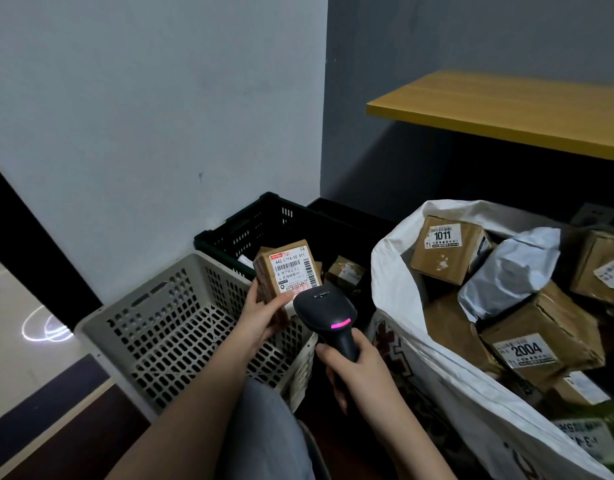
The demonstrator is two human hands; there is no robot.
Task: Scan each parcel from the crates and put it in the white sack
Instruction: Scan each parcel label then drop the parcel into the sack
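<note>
My left hand (260, 318) grips a small brown cardboard parcel (286, 270) with a white barcode label facing up, held above the grey crate (181, 323). My right hand (350, 368) holds a black handheld scanner (328, 311) by its handle; its head points at the label and a pink light glows on it. Behind stands a black crate (264, 225) with another small brown parcel (345, 271) inside. On the right, the white sack (395, 282) stands wide open, holding several brown boxes and a grey poly mailer (513, 271).
A yellow wooden shelf (506, 109) juts out at the upper right above the sack. A pale wall runs behind the crates and meets a darker wall at the corner. My grey-trousered knee (264, 431) is at the bottom centre. Floor shows at the left.
</note>
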